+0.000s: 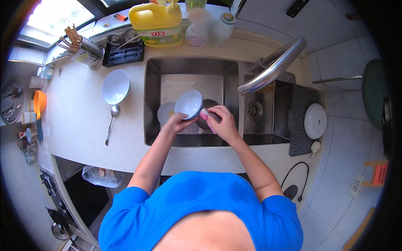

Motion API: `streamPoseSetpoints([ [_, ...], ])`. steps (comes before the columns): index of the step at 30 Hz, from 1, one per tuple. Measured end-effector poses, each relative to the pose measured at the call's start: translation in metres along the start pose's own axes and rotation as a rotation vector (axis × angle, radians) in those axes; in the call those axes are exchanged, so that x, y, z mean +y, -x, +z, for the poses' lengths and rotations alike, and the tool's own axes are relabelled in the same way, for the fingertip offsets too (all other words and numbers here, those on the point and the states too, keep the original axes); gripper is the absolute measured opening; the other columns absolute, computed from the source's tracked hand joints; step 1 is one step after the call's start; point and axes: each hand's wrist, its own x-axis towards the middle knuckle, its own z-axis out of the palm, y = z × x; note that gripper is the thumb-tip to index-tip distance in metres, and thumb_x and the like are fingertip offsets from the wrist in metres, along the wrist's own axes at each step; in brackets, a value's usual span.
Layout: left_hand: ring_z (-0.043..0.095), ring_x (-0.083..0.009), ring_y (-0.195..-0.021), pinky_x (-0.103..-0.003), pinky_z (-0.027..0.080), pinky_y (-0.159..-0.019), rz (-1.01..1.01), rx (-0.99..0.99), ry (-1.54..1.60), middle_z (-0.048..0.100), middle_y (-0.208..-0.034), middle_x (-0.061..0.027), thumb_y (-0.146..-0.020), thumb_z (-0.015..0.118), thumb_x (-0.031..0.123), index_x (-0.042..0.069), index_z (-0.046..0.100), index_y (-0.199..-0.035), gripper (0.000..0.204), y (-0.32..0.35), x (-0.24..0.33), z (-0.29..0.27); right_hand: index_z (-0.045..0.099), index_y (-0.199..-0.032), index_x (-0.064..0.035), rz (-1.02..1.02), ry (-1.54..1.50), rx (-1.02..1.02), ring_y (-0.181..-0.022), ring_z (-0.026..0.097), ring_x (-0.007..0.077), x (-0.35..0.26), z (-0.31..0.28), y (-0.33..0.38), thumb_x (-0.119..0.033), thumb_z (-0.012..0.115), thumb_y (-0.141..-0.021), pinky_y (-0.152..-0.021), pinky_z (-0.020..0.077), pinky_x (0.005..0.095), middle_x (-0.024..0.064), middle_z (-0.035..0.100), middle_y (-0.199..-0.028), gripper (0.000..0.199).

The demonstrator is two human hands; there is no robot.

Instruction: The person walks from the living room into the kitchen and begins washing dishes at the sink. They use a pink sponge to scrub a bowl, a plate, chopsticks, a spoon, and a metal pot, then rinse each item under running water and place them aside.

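Over the large sink basin [233, 75], my left hand [179, 122] grips a light blue-white bowl [188, 102] by its lower rim, tilted with its inside facing up. My right hand [224, 122] pinches a pink and white sponge [205, 113] against the right outer side of that bowl. Below, in the basin, lies another pale bowl or dish [165, 111], partly hidden by the held bowl. A dark round pan or pot [212, 103] sits there too, mostly covered by my right hand and the bowl.
On the left counter [83, 108] are a white bowl [115, 86] and a spoon [112, 121]. A chopstick holder [89, 53], black rack [123, 52] and yellow jug [157, 25] line the back. The faucet [272, 69] overhangs the small basin; right stands a white plate [315, 121] on a grey mat [297, 121].
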Motion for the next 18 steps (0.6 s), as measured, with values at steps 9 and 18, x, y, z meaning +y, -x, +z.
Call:
streamPoseSetpoints([
  [9,0.062,-0.0262,-0.070,-0.030,0.056,-0.061,-0.347,-0.315,-0.127,0.057,-0.084,-0.0184,-0.085,0.044,0.005,-0.013,0.041,-0.104,0.026,0.016,-0.017,0.002,0.059,-0.098,-0.0021,-0.020,-0.339,0.117,-0.082,0.057,0.0187,0.009,0.018,-0.045,-0.005,0.056,-0.076,-0.072,0.0457,0.0279,0.0081,0.058,-0.091,0.021],
  [18,0.060,-0.0186,-0.066,-0.025,0.051,-0.054,0.137,-0.353,-0.559,0.059,-0.082,-0.0114,-0.080,0.055,0.016,-0.003,0.050,-0.099,0.027,0.039,-0.028,0.033,0.053,-0.106,-0.0075,0.626,-1.538,-0.317,-0.090,0.057,0.0173,0.078,0.057,-0.016,-0.028,0.044,-0.087,-0.081,0.0465,0.0323,0.0074,0.058,-0.099,0.030],
])
